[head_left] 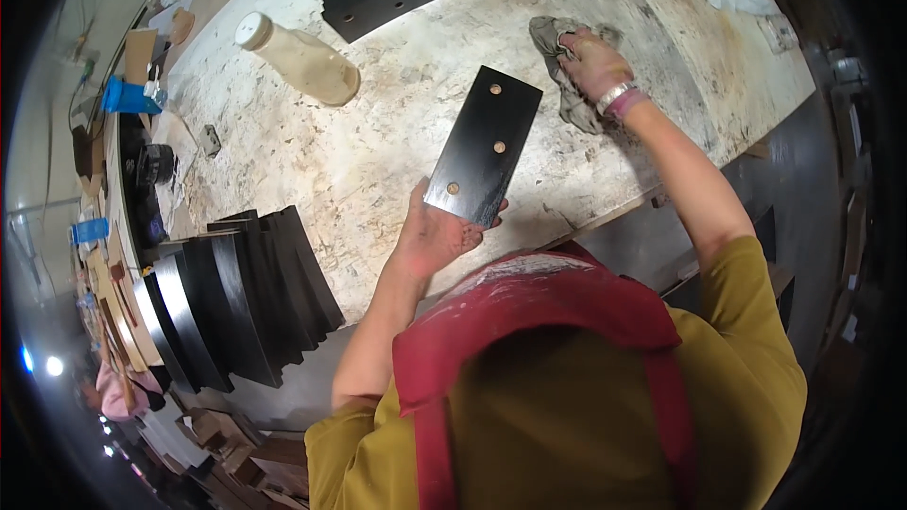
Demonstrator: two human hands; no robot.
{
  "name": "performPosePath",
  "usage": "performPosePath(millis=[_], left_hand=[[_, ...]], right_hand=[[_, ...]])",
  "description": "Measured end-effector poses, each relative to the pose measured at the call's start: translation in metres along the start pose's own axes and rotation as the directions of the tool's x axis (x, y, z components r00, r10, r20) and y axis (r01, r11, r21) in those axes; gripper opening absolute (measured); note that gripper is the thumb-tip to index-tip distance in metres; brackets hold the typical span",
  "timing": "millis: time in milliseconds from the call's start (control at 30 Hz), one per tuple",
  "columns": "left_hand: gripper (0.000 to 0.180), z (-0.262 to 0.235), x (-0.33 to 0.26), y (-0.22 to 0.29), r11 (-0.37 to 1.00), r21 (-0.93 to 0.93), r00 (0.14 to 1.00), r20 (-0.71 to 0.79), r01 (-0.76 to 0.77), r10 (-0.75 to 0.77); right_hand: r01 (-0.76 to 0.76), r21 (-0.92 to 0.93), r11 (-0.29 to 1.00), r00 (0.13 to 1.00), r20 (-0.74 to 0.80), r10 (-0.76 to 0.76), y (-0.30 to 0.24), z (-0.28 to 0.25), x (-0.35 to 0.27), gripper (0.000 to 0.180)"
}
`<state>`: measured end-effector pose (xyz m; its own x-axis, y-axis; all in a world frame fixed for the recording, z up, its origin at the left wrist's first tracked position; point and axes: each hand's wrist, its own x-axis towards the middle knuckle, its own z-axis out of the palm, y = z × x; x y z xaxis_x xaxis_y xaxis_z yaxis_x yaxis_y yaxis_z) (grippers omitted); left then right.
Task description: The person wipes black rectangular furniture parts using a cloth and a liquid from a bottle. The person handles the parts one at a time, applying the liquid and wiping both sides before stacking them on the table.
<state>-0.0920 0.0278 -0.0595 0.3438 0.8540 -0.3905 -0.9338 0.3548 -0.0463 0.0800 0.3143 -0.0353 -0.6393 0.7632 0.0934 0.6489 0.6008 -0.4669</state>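
Black flat board (pixel 470 156) with three pale round spots, likely holes — out in front of the body, above the white stained worktable (pixel 378 165). Held by the near end in the left hand (pixel 436 238), thumb by the left edge, fingers curled round below. Hard to tell: far end touching the worktable or up in the air. Right hand (pixel 597 66) bunched on a crumpled grey rag (pixel 578 109), over to the right, apart from the board. For a good wipe, hold the board snug and low, fingers off the shiny face. Fold the rag into a soft, flat pad. Rub in long, light strokes. Go slow round the spots — maybe easy to snag there. Mind the cloudy bottle (pixel 307 64).
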Motion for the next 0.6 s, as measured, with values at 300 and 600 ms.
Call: performPosePath(millis=[300,600], left_hand=[[0.072,-0.015,-0.007,-0.001,0.998,-0.053,0.999,0.042,-0.017,0.019],[0.068,0.004,-0.019,-0.013,0.991,0.087,0.979,-0.170,-0.099,0.113]], right_hand=[[0.335,-0.109,0.936,0.941,0.090,-0.327,-0.118,0.060,-0.038,0.015],[0.086,0.053,0.995,0.979,0.179,-0.094,-0.123,-0.017,-0.020,0.022]])
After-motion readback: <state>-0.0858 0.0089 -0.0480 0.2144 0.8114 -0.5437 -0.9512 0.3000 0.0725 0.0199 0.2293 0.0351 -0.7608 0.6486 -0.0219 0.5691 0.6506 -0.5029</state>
